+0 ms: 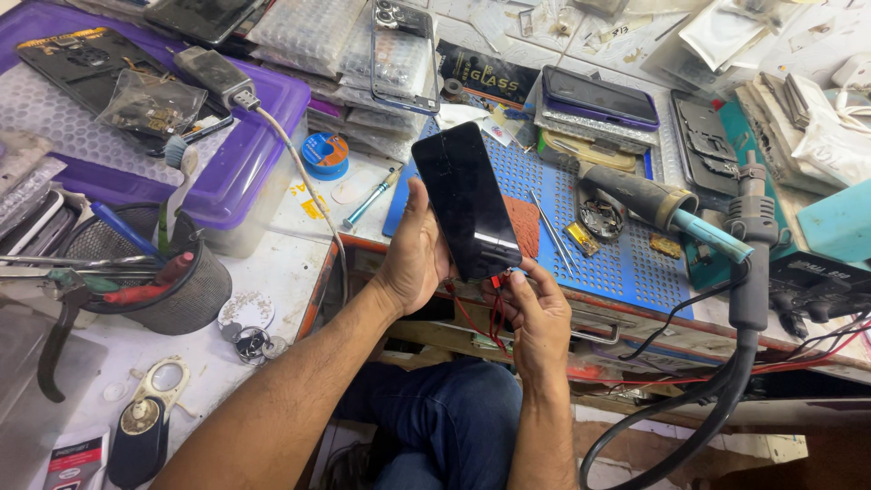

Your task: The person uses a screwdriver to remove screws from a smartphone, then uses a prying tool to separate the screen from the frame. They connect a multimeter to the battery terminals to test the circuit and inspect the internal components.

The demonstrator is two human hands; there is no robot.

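Gripping one black phone (470,204) — two hands (417,249), two red wires (481,318)

A purple-lidded box (263,118) is seen at the left of the table (290,263), a mesh tool cup (181,290) below it, and a blue perforated mat (626,254) with a hot-air handle (649,201) at the right.

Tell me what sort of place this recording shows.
Most likely a phone repair bench. The left hand holds a dark smartphone while the right hand works at its lower end with red wires; a hot-air tool and a blue perforated mat lie alongside.
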